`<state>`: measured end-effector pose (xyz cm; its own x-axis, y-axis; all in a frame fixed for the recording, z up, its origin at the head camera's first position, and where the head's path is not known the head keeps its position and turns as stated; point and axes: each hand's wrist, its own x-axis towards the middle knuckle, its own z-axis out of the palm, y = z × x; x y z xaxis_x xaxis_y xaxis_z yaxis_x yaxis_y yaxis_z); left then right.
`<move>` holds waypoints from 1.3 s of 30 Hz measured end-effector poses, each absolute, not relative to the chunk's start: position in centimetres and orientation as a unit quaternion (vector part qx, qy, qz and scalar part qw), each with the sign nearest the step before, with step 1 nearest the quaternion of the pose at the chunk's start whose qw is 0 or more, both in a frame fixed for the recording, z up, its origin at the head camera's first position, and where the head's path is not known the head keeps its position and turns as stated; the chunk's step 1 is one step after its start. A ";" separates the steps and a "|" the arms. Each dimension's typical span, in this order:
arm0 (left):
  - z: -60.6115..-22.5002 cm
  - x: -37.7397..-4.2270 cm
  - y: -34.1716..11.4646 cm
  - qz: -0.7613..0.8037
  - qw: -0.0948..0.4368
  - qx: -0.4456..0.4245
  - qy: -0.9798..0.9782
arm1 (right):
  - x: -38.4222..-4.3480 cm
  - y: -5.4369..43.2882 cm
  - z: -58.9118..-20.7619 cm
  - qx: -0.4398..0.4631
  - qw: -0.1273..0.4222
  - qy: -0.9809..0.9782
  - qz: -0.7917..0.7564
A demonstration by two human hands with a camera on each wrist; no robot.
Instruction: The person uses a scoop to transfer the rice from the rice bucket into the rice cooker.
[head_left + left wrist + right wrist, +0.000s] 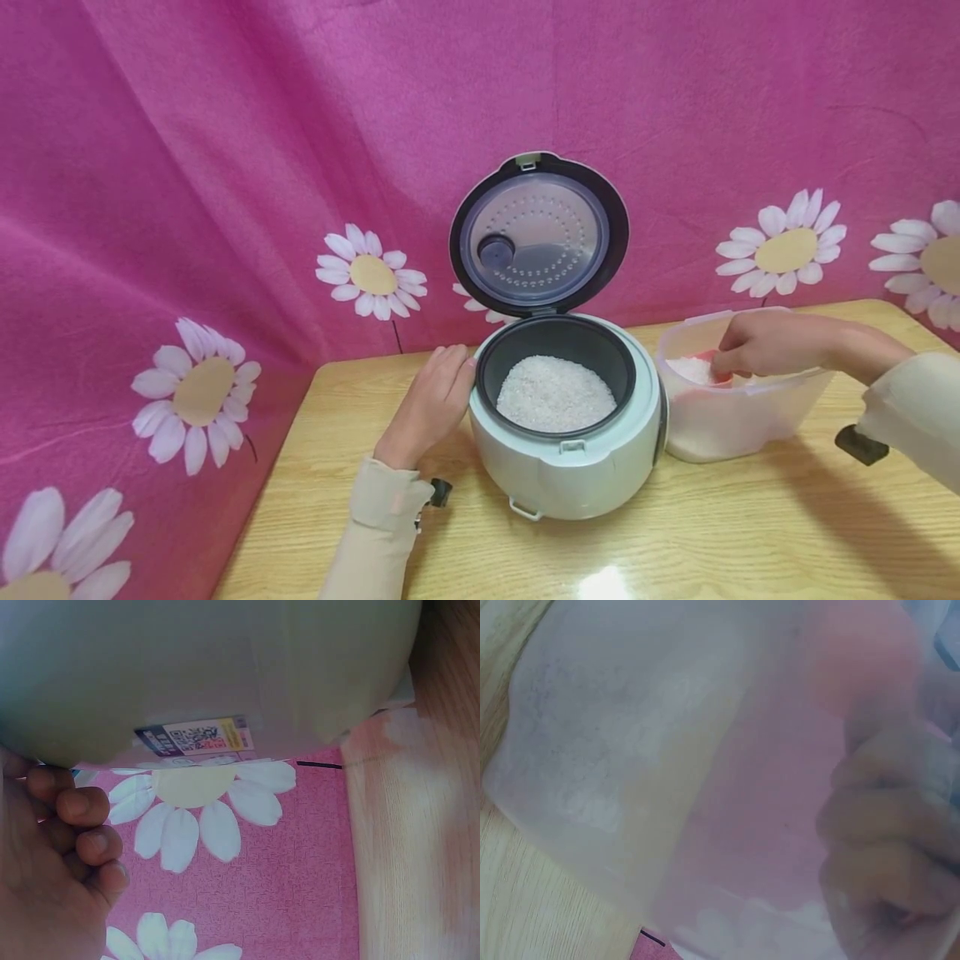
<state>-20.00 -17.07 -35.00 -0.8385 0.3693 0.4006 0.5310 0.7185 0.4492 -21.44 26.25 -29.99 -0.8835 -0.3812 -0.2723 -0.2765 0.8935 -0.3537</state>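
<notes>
In the head view a pale green rice cooker (566,479) stands with its lid up, and a mound of white rice (555,392) lies in its dark inner pot (551,333). My left hand (433,398) rests against the cooker's left side, fingertips at the rim; the left wrist view shows its fingers loosely bent. To the right, my right hand (776,343) reaches into a translucent plastic bin (738,425) and grips a red scoop (724,382) heaped with rice. Through the cloudy bin wall, the right wrist view shows the curled fingers (885,825) and the blurred scoop (866,660).
The raised lid (540,237) leans back near a pink flowered cloth (375,125) hung behind the table. The bin stands close beside the cooker on the wooden table (712,533), with rice (697,450) in its bottom.
</notes>
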 end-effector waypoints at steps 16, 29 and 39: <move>-35.0 -19.8 -17.1 -0.290 0.126 -0.234 -0.919 | -20.3 26.5 -29.1 -0.141 0.153 0.959 -0.190; -34.8 -19.8 -17.0 -0.287 0.123 -0.229 -0.922 | -19.6 27.6 -28.5 -0.139 0.107 0.965 -0.195; -35.2 -20.2 -17.0 -0.280 0.163 -0.260 -0.910 | -19.3 28.5 -28.3 -0.115 0.068 0.970 -0.201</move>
